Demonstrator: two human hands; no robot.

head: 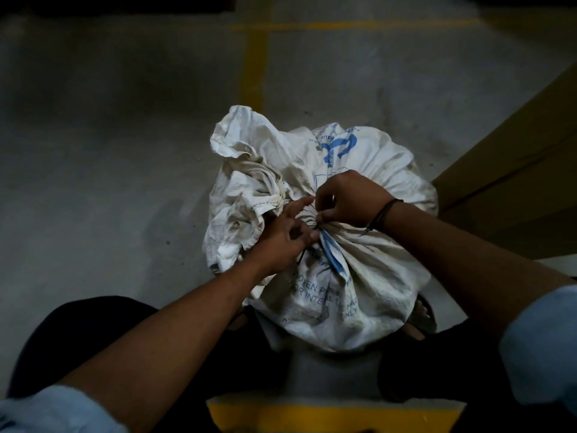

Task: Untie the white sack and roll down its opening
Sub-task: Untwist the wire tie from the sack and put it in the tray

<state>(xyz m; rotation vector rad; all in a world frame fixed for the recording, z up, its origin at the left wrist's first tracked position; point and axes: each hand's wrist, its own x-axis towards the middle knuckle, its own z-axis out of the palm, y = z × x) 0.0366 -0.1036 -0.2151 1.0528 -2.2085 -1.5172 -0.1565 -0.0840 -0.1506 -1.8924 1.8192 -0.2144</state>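
Seen from the head camera, a person bends over a white sack [359, 276] standing on a grey concrete floor [109, 135], between their dark-trousered legs. Both hands meet at the sack's gathered neck. The right hand [349, 198], a thread band [385, 212] on its wrist, pinches the dark tie [313, 225] at the knot between curled fingertips. The left hand [287, 237] grips the bunched cloth just beside it, thumb against the neck and forefinger stretched out. The sack is creased and grubby, printed in blue, its loose top flopping away to the left above the tie. A brown cardboard box [515, 170] stands close on the right. A yellow line [254, 67] runs away across the open floor ahead and to the left, and a yellow strip [312, 415] lies at the near edge.
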